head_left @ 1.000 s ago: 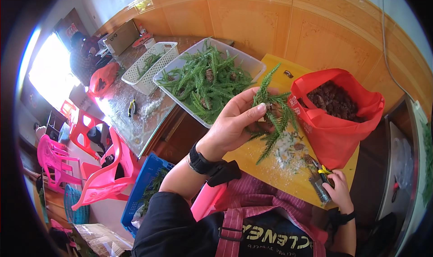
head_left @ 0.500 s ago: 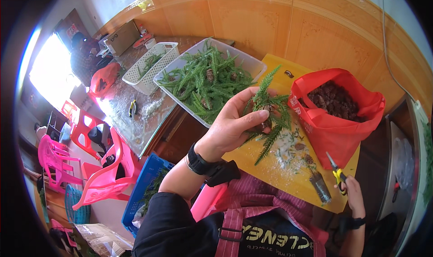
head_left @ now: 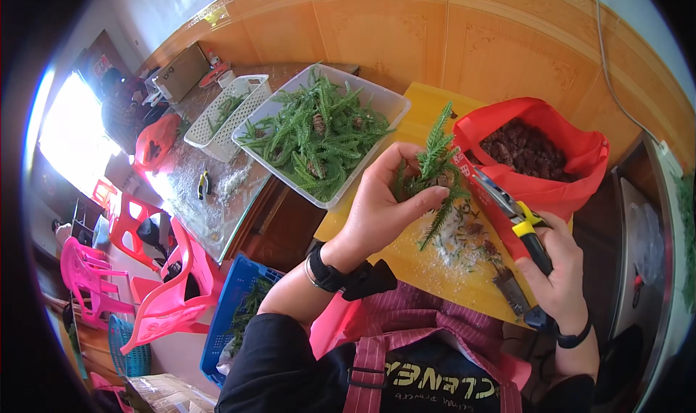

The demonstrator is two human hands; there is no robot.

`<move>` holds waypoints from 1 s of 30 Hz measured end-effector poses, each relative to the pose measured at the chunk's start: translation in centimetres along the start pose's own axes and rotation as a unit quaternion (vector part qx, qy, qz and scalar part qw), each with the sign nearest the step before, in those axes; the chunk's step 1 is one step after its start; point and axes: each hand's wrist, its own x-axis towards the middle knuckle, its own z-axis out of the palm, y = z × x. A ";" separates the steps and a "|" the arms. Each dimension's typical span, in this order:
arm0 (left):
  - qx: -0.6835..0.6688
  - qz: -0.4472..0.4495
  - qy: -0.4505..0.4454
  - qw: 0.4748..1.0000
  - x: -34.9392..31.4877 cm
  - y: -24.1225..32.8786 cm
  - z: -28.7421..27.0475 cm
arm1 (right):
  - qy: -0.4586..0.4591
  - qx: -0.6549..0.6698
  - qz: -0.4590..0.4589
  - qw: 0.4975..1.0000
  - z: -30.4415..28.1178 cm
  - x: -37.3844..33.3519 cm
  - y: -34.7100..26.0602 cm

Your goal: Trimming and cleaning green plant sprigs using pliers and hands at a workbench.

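Note:
My left hand (head_left: 388, 203) pinches an artificial pine sprig (head_left: 436, 156) above the yellow board (head_left: 391, 250), its needles fanning up and down past the thumb. The base of the sprig is hidden behind my fingers. In my right hand (head_left: 560, 272) is a pair of long-nose pliers (head_left: 523, 221) with yellow and black handles. The plier tips point up and left, a short way right of the sprig and in front of the red bag (head_left: 587, 148). Below, white flakes and green scraps (head_left: 453, 243) lie on the board beside small brown pine cones and a dark brush-like bundle (head_left: 511, 290).
A clear bin (head_left: 395, 109) of pine sprigs with cones stands at the back, beside a white basket (head_left: 206, 141). Another pair of pliers (head_left: 204, 185) lies on the glass-topped table. Pink chairs (head_left: 177, 290) and a blue crate (head_left: 225, 319) are at left. A person (head_left: 119, 112) is far left.
My right hand has risen and moved left, bringing the pliers from the board's right edge up near the sprig. My left hand still holds the sprig. The view has shifted slightly.

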 end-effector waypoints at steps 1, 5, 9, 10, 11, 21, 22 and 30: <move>0.017 0.017 0.002 1.000 0.1 -0.2 0.1 | -0.007 0.001 -0.013 1.000 0.1 0.3 0.1; 0.064 0.051 0.018 0.996 0.0 -0.6 -0.1 | -0.014 -0.020 -0.038 0.999 0.8 1.3 -0.3; 0.044 0.034 0.011 0.998 -0.1 -0.3 0.1 | -0.006 -0.021 -0.043 0.999 1.0 1.8 -0.4; 0.029 0.035 0.008 0.999 -0.1 -0.1 0.3 | -0.007 -0.023 -0.044 0.999 1.0 2.0 -0.4; 0.014 0.035 0.006 0.999 -0.1 0.0 0.4 | -0.007 -0.023 -0.043 0.999 1.0 2.0 -0.4; 0.041 0.010 -0.006 0.999 0.0 0.0 -0.1 | -0.008 -0.051 -0.053 0.997 0.7 2.3 0.1; 0.026 -0.014 -0.011 1.000 0.0 0.1 -0.1 | -0.010 -0.053 -0.048 0.997 0.6 2.3 0.2; -0.052 -0.084 -0.031 0.995 0.3 0.6 -0.4 | 0.002 -0.075 -0.073 0.995 0.2 2.9 0.4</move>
